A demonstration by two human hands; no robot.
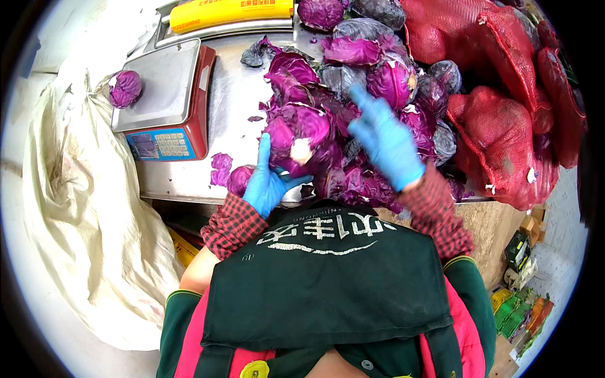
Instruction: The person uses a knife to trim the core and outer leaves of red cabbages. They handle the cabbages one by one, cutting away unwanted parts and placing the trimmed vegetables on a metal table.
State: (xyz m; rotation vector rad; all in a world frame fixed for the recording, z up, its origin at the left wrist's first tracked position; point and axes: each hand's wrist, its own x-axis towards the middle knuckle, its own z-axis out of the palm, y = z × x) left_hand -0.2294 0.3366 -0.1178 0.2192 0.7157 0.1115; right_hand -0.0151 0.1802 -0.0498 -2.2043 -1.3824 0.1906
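Note:
My left hand (270,185), in a blue glove, grips a red cabbage (300,137) from its lower left, its pale cut stem facing up. My right hand (386,141), also gloved in blue and blurred, is spread above the pile of loose purple leaves (364,184), to the right of that cabbage; I see nothing held in it. A smaller red cabbage (240,180) lies just left of my left wrist. More whole cabbages, one with a cut stem (391,84), and dark outer leaves lie beyond my hands.
At the left of the metal table (231,104) stands a red weighing scale (202,104) with a small cabbage (125,89) on its pan. Behind is a yellow film roll (231,13). Red mesh sacks (496,137) fill the right side; a whitish woven sack (94,227) hangs at the left.

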